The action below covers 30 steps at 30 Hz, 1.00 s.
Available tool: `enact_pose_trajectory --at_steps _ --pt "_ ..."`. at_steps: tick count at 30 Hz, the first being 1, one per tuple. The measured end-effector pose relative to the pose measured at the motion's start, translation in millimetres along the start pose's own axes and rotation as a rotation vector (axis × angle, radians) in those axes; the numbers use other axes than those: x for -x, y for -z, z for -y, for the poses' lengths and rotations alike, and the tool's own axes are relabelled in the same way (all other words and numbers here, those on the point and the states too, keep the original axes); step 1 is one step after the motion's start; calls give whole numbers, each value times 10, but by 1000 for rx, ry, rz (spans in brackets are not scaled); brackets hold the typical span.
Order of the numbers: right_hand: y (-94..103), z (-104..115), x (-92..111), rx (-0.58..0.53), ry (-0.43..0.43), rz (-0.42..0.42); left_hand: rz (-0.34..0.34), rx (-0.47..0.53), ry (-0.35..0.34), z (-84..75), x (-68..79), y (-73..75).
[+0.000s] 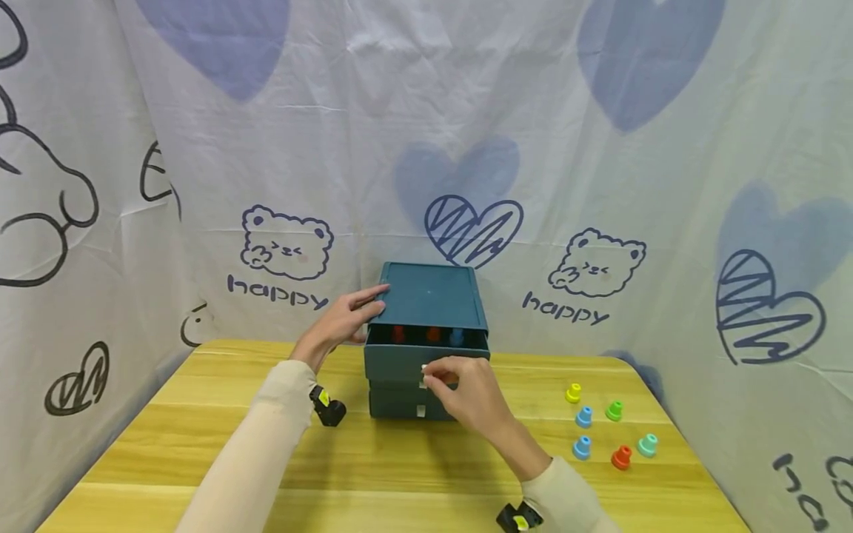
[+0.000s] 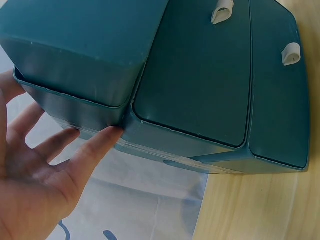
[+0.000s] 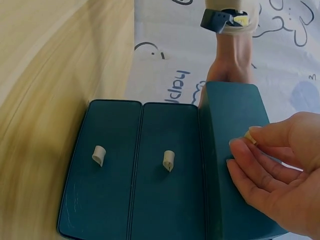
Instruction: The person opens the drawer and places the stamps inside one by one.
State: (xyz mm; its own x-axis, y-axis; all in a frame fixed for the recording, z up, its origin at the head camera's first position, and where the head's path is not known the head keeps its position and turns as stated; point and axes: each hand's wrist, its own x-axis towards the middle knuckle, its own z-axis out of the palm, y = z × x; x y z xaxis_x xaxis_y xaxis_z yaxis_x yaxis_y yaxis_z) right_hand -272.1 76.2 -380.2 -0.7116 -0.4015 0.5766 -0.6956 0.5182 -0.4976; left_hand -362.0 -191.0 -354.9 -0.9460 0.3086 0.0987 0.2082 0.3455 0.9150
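A dark teal drawer box (image 1: 429,296) stands on the table, its top drawer (image 1: 393,364) pulled partway out. Inside that drawer a red piece (image 1: 398,334), an orange-red piece (image 1: 433,334) and a blue piece (image 1: 456,337) show dimly. My right hand (image 1: 469,392) pinches the small pale pull tab (image 3: 251,137) on the top drawer's front between thumb and forefinger. Along the box's left side rests my left hand (image 1: 343,318), fingers spread; in the left wrist view its fingertips (image 2: 110,133) touch the casing. The right wrist view mostly hides the left hand behind the box.
Two lower drawers (image 3: 170,200) are closed, each with a pale loop tab (image 3: 169,159). Right of the box on the wooden table (image 1: 373,481) stand several small cone-shaped pieces, among them a yellow one (image 1: 573,393) and a red one (image 1: 621,457). A printed cloth (image 1: 426,133) hangs behind.
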Motion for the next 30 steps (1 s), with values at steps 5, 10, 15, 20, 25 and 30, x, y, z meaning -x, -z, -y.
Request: enact_pose_trajectory --at_steps 5,10,15,20,25,30 --pt "-16 -44 -41 -22 -9 9 -7 0 7 -2 5 -9" --pt "-24 -87 -75 -35 -16 7 -7 1 8 -13 17 -13" --pt "-22 -130 -105 -30 4 -6 -4 0 10 -30 11 -18" --pt "-27 -155 -143 -18 2 -4 -8 3 18 -46 9 -21" --pt "-36 -178 -174 -5 -18 -3 -11 8 23 -46 14 -18" --pt "-46 -194 -190 -5 -40 0 -14 16 26 -53 33 -17"
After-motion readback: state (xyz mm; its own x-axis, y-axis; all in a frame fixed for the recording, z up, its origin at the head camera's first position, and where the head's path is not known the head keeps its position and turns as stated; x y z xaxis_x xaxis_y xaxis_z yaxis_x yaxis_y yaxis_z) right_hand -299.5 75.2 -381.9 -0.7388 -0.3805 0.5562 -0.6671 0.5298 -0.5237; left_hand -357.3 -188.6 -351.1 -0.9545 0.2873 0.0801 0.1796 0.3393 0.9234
